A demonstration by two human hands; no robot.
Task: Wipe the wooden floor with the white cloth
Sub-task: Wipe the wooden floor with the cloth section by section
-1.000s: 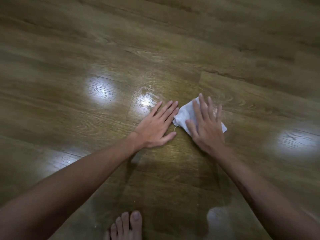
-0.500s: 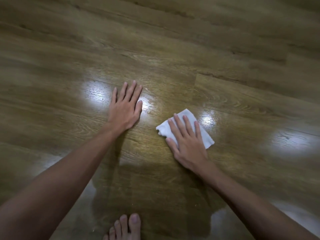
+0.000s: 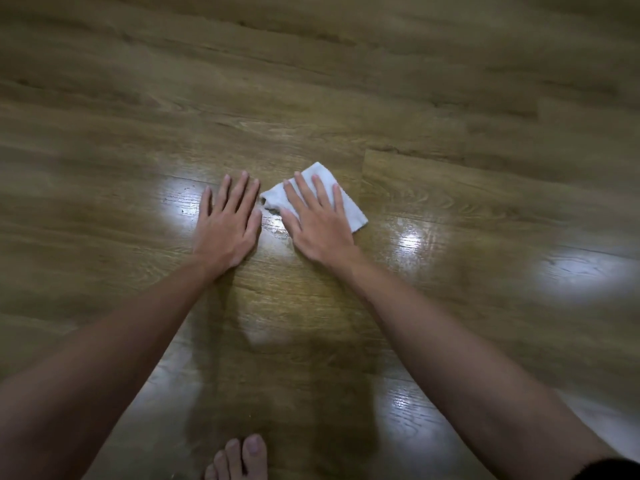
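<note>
Flat right hand pins white cloth; left hand splayed, holding nothing.
Glossy wooden floor runs bare toward 12 o'clock.

Bare forearms, bare foot; a dark sleeve edge at right.

I see both arms stretched forward and down, my left hand flat with fingers together, my right hand flat beside it, fingers spread, palms facing down.

right hand flat on white cloth; left hand beside
</note>
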